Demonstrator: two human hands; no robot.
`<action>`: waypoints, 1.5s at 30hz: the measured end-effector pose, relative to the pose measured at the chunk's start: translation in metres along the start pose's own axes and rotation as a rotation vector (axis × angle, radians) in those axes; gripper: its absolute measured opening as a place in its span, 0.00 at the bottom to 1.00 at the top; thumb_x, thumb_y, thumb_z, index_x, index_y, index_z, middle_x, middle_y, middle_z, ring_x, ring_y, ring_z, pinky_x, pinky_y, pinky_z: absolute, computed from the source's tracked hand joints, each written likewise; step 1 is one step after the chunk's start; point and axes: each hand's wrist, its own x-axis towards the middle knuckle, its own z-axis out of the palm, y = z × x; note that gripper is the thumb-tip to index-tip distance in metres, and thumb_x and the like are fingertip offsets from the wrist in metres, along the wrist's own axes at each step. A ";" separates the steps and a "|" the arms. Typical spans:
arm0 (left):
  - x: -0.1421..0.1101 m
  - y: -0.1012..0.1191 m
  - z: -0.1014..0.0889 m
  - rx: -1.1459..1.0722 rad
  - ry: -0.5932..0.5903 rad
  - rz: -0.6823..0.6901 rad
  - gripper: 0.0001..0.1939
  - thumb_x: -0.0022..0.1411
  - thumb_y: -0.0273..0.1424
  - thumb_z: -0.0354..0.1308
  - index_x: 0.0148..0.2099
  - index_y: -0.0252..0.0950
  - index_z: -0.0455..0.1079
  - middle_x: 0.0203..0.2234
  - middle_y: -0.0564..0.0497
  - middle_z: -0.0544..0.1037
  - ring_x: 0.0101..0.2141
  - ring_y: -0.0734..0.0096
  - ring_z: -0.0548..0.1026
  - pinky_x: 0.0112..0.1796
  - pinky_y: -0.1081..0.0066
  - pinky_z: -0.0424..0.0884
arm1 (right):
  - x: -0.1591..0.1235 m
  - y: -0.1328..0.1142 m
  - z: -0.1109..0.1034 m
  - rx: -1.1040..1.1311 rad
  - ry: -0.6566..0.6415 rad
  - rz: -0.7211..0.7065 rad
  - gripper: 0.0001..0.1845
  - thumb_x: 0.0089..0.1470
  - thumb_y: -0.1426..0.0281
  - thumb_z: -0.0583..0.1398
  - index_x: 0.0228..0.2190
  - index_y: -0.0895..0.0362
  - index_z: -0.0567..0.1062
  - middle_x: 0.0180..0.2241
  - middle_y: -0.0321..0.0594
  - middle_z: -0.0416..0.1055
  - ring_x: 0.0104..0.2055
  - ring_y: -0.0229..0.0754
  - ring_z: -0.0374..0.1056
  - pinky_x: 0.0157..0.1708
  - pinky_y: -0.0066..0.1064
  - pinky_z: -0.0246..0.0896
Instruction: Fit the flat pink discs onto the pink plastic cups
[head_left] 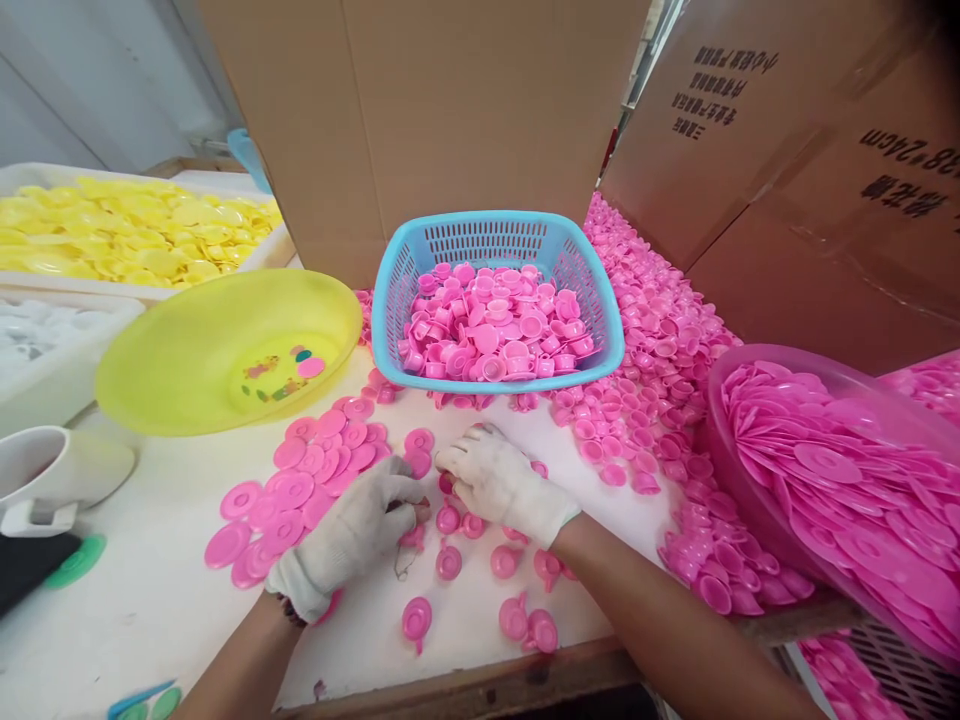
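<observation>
My left hand (367, 525), in a white glove with bare fingertips, is closed just above the white tabletop (360, 625). Whatever lies between its fingers is hidden. Facing it, my gloved right hand (506, 485) has its fingers curled round a small pink toy cup (446, 484). More toy cups with handles, one of them a pink cup (417, 620), are scattered below and between my hands. Beside my left hand spreads a loose pile of flat pink toy saucers (292, 490). A blue basket (609, 345) behind my hands holds many pink cups and saucers.
A yellow bowl (157, 350) and a white mug (97, 465) stand at left, near a tray of yellow pieces (135, 230). Pink cups (660, 330) heap at right beside a pink bowl (724, 420) full of saucers. Cardboard boxes (450, 110) rise behind.
</observation>
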 end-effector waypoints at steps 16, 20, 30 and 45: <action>0.011 0.014 0.015 0.089 0.418 -0.033 0.07 0.58 0.33 0.51 0.39 0.37 0.67 0.29 0.51 0.73 0.29 0.67 0.71 0.31 0.67 0.68 | -0.004 0.017 -0.006 0.204 0.177 -0.077 0.12 0.52 0.82 0.52 0.34 0.57 0.70 0.33 0.38 0.71 0.35 0.39 0.64 0.37 0.31 0.54; 0.012 0.018 0.027 0.263 0.296 0.105 0.10 0.57 0.24 0.47 0.38 0.38 0.67 0.34 0.50 0.72 0.33 0.67 0.72 0.34 0.68 0.68 | -0.006 0.023 -0.009 0.184 0.201 0.020 0.09 0.54 0.80 0.52 0.30 0.57 0.69 0.28 0.37 0.69 0.33 0.39 0.63 0.34 0.31 0.54; 0.004 -0.013 -0.005 0.386 0.504 -0.045 0.10 0.61 0.34 0.48 0.38 0.38 0.69 0.36 0.49 0.73 0.34 0.64 0.72 0.34 0.67 0.68 | -0.002 0.013 -0.008 0.090 0.136 0.026 0.09 0.56 0.78 0.52 0.30 0.57 0.70 0.28 0.37 0.70 0.32 0.39 0.63 0.36 0.31 0.53; 0.015 0.007 0.012 0.643 0.294 -0.135 0.10 0.60 0.29 0.50 0.43 0.33 0.68 0.36 0.45 0.70 0.35 0.62 0.71 0.34 0.66 0.66 | 0.001 0.009 0.000 0.100 0.112 0.103 0.10 0.54 0.78 0.54 0.36 0.56 0.72 0.36 0.41 0.70 0.40 0.42 0.64 0.41 0.33 0.55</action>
